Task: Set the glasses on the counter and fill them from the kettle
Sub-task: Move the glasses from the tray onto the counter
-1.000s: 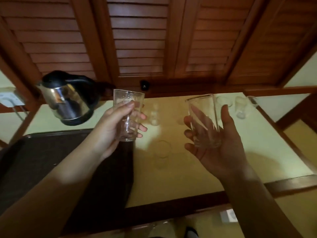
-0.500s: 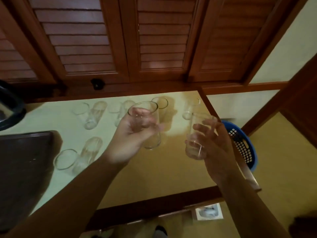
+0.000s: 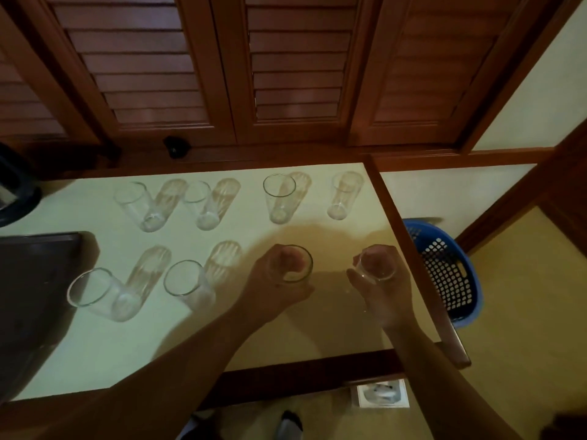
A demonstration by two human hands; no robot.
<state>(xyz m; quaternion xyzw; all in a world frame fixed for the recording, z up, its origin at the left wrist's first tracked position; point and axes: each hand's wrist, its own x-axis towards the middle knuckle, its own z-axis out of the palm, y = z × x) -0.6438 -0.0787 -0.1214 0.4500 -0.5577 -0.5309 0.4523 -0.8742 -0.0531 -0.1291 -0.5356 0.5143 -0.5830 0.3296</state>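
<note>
Glasses on pale counter (image 3: pixel 95 350), 8 total, all upright, in 2 rows of 4. Back row: glass 1 (image 3: pixel 139 206), glass 2 (image 3: pixel 201 204), glass 3 (image 3: pixel 279 198), glass 4 (image 3: pixel 344 195), spaced apart, none touching. Front row: glass 5 (image 3: pixel 98 295) just beside dark tray (image 3: pixel 31 296), glass 6 (image 3: pixel 189 285) to its right. Left hand (image 3: pixel 273 290) wrapped around glass 7 (image 3: pixel 293 265), gripping its side. Right hand (image 3: pixel 386 295) closed around glass 8 (image 3: pixel 378 262) near counter's right edge. Cannot tell if either held glass touches the counter. All look empty. Kettle (image 3: pixel 14 192) only partly in view at far left edge. Blue basket (image 3: pixel 448 274) on floor right of counter. Wooden louvred shutters (image 3: pixel 295 65) behind.
</note>
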